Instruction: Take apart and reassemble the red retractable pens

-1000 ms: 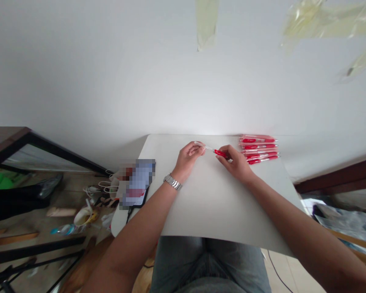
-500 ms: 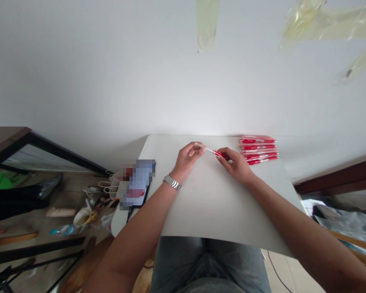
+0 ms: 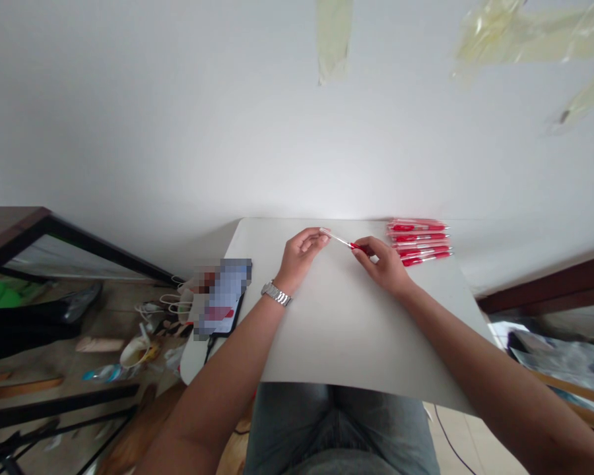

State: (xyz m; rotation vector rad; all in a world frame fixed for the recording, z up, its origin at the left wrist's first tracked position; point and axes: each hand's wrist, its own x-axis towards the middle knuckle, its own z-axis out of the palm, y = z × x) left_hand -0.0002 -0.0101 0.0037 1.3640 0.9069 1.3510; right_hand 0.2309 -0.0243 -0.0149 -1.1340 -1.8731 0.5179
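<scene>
Above the middle of the white table, my left hand point(image 3: 301, 256) pinches the far end of a thin, clear whitish tube point(image 3: 337, 237). This tube slants down to the right and meets the red part of a pen point(image 3: 357, 247). My right hand point(image 3: 383, 265) closes its thumb and fingers around that red part, hiding most of it. I cannot tell whether tube and red part are joined. To the right of my right hand, several red pens point(image 3: 426, 253) with silvery tips lie in a row by the wall, with pinkish clear pieces among them.
The white table point(image 3: 327, 336) stands against a wall. A phone with a blurred screen point(image 3: 225, 297) lies at its left edge, with a cable attached. On the floor to the left are a cup point(image 3: 134, 353) and a bottle point(image 3: 102, 373). Plastic bags point(image 3: 564, 363) are at the right.
My left hand has shifted slightly left, and a longer stretch of the pale tube shows between my hands. My right hand has hardly moved.
</scene>
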